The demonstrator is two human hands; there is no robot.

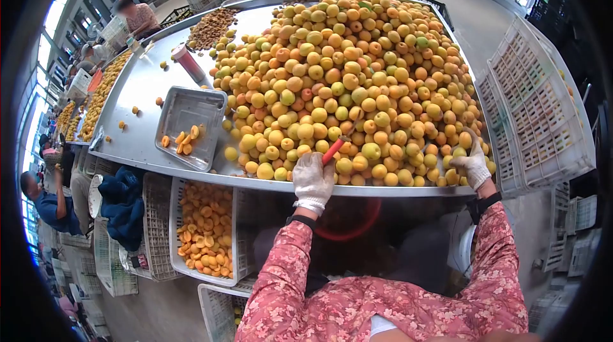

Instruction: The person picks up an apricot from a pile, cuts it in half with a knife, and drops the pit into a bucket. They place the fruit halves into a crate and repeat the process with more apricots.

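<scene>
A large heap of whole apricots covers much of the metal table. At the table's front edge, my left hand, in a white glove, is closed round a red-handled tool that points up toward the heap. My right hand, also gloved, lies at the right front of the heap with its fingers round an apricot. Left of the heap, a metal tray holds several apricot halves. Behind the tray a red container leans.
Below the table's edge stands a white crate of apricot halves. Stacked crates rise at the right end. A pile of pits lies at the back left. People sit across the table and at the left; more apricots line the far-left table.
</scene>
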